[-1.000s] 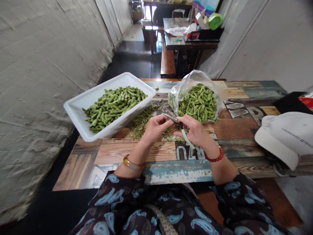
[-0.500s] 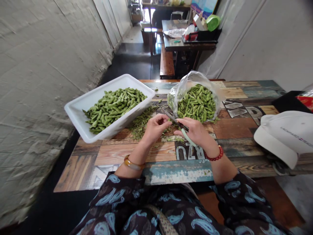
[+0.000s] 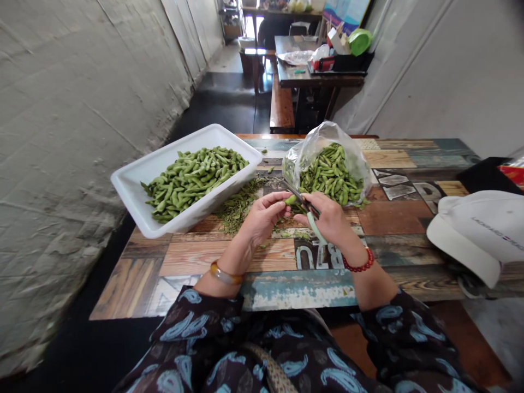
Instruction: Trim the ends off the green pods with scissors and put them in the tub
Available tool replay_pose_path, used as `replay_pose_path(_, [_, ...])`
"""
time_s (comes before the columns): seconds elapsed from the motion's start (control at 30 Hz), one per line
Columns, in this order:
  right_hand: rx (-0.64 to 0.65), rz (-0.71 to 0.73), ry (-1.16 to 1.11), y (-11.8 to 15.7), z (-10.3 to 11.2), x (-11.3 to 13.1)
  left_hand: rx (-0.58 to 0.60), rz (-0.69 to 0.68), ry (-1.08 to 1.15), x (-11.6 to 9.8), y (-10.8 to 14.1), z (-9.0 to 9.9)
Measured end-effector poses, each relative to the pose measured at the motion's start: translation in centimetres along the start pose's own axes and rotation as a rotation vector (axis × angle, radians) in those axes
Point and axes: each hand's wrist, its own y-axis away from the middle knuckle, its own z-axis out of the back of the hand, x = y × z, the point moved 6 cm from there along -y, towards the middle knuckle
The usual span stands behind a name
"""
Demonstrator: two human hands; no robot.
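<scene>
Between thumb and fingers, my left hand [image 3: 265,216] pinches a green pod [image 3: 291,200]. My right hand [image 3: 326,216] is closed on scissors [image 3: 311,218] with pale green handles, whose blades point up and left beside the pod. To the left stands a white tray [image 3: 123,188] holding a heap of green pods [image 3: 196,177]. Beyond my right hand lies a clear plastic bag [image 3: 326,132], its mouth facing me, full of pods [image 3: 335,172]. A pile of green trimmings [image 3: 237,207] lies between the tray and my hands.
A white cap [image 3: 470,229] and a black object [image 3: 483,173] sit at the right of the patterned wooden table [image 3: 196,256]. Behind it are a bench [image 3: 281,106] and a second table [image 3: 298,79] with a green bowl [image 3: 359,42]. A rough wall [image 3: 82,136] runs along the left.
A green pod now shows clearly at my left fingertips, where little of it showed before. Both hands have shifted slightly, and the view has moved a little.
</scene>
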Motion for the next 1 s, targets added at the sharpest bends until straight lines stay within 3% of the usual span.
replay_pose_path(0.5, [0.095, 0.079, 0.061, 0.0, 0.1, 1.2, -0.055, -0.191, -0.289, -1.5, 0.2, 0.6])
replay_pose_path(1.0, [0.085, 0.115, 0.038, -0.1, 0.3, 1.2, -0.037, -0.307, -0.505, -2.0, 0.3, 0.8])
